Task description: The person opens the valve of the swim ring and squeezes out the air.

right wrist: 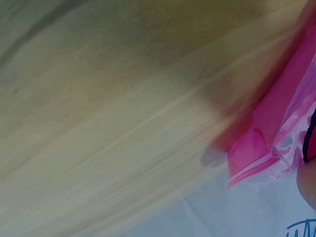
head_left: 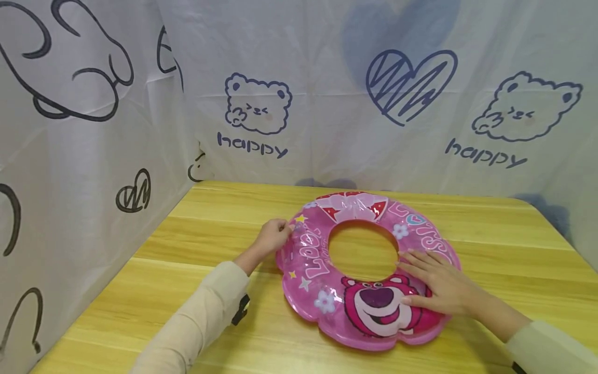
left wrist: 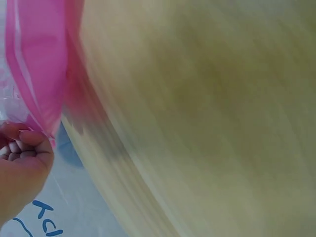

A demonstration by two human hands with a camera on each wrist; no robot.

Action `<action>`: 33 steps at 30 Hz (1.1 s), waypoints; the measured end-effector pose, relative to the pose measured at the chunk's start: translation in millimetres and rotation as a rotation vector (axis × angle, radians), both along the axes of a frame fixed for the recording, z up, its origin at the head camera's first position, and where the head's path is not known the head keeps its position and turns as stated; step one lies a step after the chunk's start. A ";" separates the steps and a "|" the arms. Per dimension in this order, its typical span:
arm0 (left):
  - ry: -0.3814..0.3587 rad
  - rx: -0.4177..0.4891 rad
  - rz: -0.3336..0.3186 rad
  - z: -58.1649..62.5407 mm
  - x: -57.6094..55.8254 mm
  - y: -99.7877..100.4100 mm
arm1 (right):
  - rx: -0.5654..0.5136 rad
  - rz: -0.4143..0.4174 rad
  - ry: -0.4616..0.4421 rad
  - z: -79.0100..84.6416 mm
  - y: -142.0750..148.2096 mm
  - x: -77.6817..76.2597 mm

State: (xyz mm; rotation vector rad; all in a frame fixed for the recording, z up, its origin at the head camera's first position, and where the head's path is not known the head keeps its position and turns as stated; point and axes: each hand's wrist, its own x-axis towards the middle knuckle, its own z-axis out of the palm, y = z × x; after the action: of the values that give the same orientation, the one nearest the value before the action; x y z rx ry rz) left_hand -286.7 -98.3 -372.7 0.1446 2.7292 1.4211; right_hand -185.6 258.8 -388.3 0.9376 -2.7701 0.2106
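Observation:
A pink inflatable swim ring [head_left: 322, 306], puffed up and printed with a bear face, flowers and letters, lies on the wooden table. At its left edge my left hand [head_left: 272, 236] pinches the rim between curled fingers and thumb. The left wrist view shows that hand [left wrist: 24, 163] at the pink edge [left wrist: 42, 59] of the ring. My right hand [head_left: 441, 284] rests with spread, straight fingers on the ring's right side, beside the bear print. Only a sliver of the right hand [right wrist: 308, 185] shows in the right wrist view, next to the ring's side [right wrist: 276, 118].
The yellow wood-grain table [head_left: 187, 249] extends around the ring. White cloth [head_left: 327, 140] with drawn hearts and bears hangs behind the table, and more cloth [head_left: 70, 182] hangs along the left side.

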 end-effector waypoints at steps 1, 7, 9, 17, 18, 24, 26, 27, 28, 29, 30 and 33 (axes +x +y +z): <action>0.003 0.011 -0.004 -0.2 0.1 -0.6 | 0.000 -0.001 -0.002 0.1 0.4 0.1; 0.007 0.105 -0.050 -2.8 0.6 -6.1 | -0.008 0.005 -0.008 -1.3 1.4 -0.7; 0.001 0.140 -0.069 -3.1 0.8 -7.5 | -0.011 0.008 -0.001 -1.8 1.9 -0.8; -0.019 0.264 -0.141 -4.9 -0.8 -14.1 | -0.030 0.020 0.010 -4.4 5.5 -2.8; -0.017 0.269 -0.148 -4.9 -0.4 -14.7 | -0.030 0.026 0.015 -4.8 6.3 -3.3; -0.011 0.192 -0.166 -5.1 4.6 -16.8 | -0.006 0.044 0.065 -5.3 11.1 -6.6; -0.006 0.166 -0.165 -6.2 5.4 -17.0 | 0.005 0.032 0.063 -4.2 11.8 -6.9; -0.006 0.160 -0.161 -6.5 5.7 -17.0 | 0.010 0.023 0.057 -3.8 11.9 -7.1; -0.004 0.153 -0.158 -6.8 5.8 -16.9 | 0.015 0.020 0.050 -3.1 12.0 -7.4; 0.000 0.143 -0.153 -7.1 5.7 -16.6 | 0.018 0.015 0.042 -2.5 11.7 -7.5; 0.003 0.134 -0.147 -7.3 5.4 -16.2 | 0.017 0.012 0.038 -2.0 11.4 -7.6; 0.006 0.115 -0.133 -8.9 4.1 -14.7 | 0.016 0.012 0.043 -1.0 10.0 -7.7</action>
State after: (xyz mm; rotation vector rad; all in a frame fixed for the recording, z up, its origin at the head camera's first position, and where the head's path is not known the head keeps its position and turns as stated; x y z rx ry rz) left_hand -282.7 -113.1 -381.6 0.3300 2.5875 1.5413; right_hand -193.2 268.8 -389.2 0.9516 -2.7320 0.1680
